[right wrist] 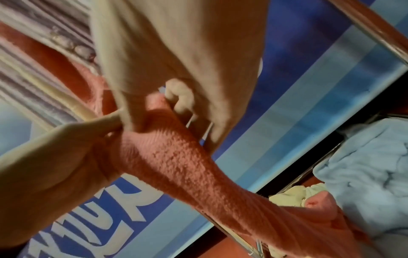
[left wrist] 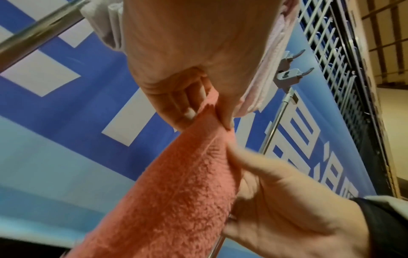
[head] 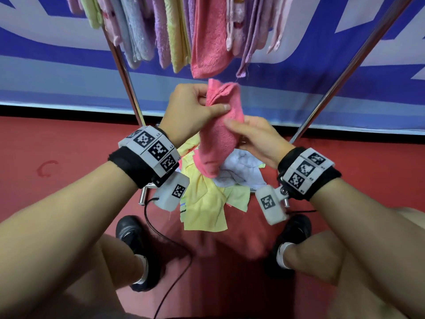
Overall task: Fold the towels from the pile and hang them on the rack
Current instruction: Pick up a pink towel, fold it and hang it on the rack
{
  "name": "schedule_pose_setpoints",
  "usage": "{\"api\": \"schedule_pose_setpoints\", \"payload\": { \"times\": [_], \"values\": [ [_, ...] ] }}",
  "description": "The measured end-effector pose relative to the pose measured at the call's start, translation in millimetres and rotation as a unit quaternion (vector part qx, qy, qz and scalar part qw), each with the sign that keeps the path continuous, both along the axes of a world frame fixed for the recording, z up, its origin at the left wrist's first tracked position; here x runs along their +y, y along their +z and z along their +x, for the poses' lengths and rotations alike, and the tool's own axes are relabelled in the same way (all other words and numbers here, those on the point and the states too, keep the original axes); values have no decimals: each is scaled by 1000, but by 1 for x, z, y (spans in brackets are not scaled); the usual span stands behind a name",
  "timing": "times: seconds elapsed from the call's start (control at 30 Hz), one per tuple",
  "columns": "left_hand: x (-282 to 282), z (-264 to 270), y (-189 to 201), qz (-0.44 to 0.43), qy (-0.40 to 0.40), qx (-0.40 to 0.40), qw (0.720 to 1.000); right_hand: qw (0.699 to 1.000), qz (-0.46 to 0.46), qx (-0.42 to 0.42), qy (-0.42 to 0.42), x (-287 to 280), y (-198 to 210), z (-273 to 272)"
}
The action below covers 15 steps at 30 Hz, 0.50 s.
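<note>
While both hands work at chest height in front of the rack (head: pixel 124 72), a coral-pink towel (head: pixel 218 134) hangs bunched between them, its lower end drooping toward the pile (head: pixel 207 199) on the red floor (head: pixel 69 146). The left hand (head: pixel 190 109) grips the towel's upper part, thumb pressed across the front and fingers curled behind; the left wrist view confirms cloth pinched between thumb and fingers (left wrist: pixel 187 103). The right hand (head: pixel 257 139) holds the towel lower down from the right, thumb on the front; its remaining fingers are hidden behind the cloth in the head view, and blur in the right wrist view leaves their exact lie unclear. Whether the towel is folded or merely gathered cannot be determined. Hung towels (head: pixel 174 31) in lilac, yellow, blue and pink crowd the rack at the far side, their tops cut off by the frame edge. The pile, of yellow and pale blue cloths, is partly covered by the towel and wrist devices. A blue banner (head: pixel 57 72) stands behind.
</note>
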<state>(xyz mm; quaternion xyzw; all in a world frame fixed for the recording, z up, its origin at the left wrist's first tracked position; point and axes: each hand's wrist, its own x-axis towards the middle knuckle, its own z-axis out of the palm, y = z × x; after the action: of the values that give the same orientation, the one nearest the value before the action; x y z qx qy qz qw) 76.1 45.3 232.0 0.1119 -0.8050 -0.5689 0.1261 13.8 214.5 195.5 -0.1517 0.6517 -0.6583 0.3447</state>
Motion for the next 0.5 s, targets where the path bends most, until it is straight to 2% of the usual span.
{"api": "schedule_pose_setpoints", "payload": {
  "times": [0.07, 0.23, 0.4, 0.5],
  "values": [
    [-2, -2, -5, 16, 14, 9, 1000, 997, 12, 43, -59, -2, -6, 1],
    [6, -5, -29, 79, 56, -59, 994, 981, -82, 14, -178, -3, 2, -2],
    [10, -2, -51, 89, -27, -117, 989, 971, -102, -3, -215, 0, 0, -7],
    [11, -2, -56, 74, -4, -97, 992, 964, -132, -17, -228, 5, 0, -9]
  ]
}}
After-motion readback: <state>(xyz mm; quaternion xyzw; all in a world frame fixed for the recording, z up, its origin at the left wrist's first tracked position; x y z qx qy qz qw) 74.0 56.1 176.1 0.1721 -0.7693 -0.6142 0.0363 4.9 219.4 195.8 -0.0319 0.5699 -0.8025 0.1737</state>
